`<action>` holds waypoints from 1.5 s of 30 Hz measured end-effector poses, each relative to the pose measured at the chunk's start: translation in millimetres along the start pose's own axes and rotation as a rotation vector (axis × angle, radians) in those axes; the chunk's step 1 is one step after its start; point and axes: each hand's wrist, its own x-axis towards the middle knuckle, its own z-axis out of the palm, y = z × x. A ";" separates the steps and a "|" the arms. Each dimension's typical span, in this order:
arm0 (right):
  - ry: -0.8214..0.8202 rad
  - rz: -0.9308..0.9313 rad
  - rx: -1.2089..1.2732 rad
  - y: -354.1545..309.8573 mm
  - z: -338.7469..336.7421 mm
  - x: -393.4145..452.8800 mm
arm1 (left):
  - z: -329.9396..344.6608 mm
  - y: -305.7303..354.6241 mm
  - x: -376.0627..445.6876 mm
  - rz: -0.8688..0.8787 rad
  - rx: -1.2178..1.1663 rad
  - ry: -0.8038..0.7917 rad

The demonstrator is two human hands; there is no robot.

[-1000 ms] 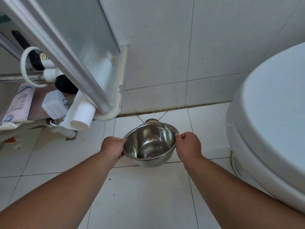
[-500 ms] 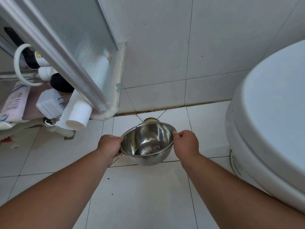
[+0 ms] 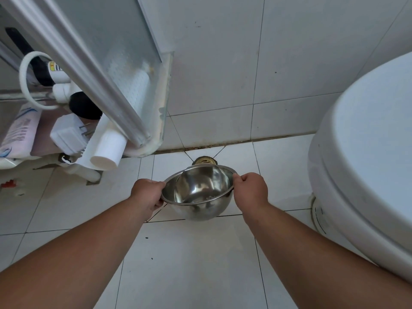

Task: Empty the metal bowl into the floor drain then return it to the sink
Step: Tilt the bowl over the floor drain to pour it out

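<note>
A shiny metal bowl (image 3: pixel 198 192) hangs low over the white tiled floor, its far rim tipped slightly down and away from me. My left hand (image 3: pixel 148 192) grips its left rim and my right hand (image 3: pixel 249 189) grips its right rim. A little residue lies in the bowl's bottom. The round brass floor drain (image 3: pixel 204 161) sits just beyond the far rim, by the wall; the bowl hides part of it. No sink is in view.
A white toilet (image 3: pixel 367 157) with its lid down fills the right side. At left a frosted glass door with a metal frame (image 3: pixel 89 70) leans over a shelf holding a white plug (image 3: pixel 66 134), a white tube (image 3: pixel 109 148) and a pouch.
The bowl has tilted away from me toward the drain, so its inside looks shallower. Both hands keep their grip and have shifted slightly.
</note>
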 end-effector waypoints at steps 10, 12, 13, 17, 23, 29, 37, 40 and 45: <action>0.001 0.023 0.023 -0.2 -2.3 -1.0 | -1.1 -0.4 8.6 -0.044 -0.061 -0.039; 0.009 0.036 0.039 0.5 -2.7 -0.8 | 0.6 1.0 8.1 -0.041 -0.056 -0.035; 0.014 0.043 0.044 0.3 -3.4 -0.9 | 1.7 2.5 7.6 -0.040 -0.056 -0.038; 0.029 0.061 0.053 -0.4 -5.3 -1.1 | 3.8 9.2 5.5 -0.041 -0.071 -0.055; 0.055 0.098 0.085 -5.1 -7.5 0.5 | 3.7 14.1 -0.1 -0.054 -0.070 -0.071; 0.037 0.180 0.197 -11.3 -7.4 1.1 | 4.5 16.9 -3.5 -0.070 -0.110 -0.079; 0.040 0.316 0.314 -19.9 -5.0 4.5 | 1.7 20.4 -4.0 -0.113 -0.163 -0.100; 0.034 0.348 0.331 -24.8 -5.8 7.0 | 1.2 18.9 -2.2 -0.120 -0.200 -0.097; 0.047 0.360 0.331 -32.6 -5.1 12.2 | 1.5 19.8 -6.3 -0.140 -0.245 -0.119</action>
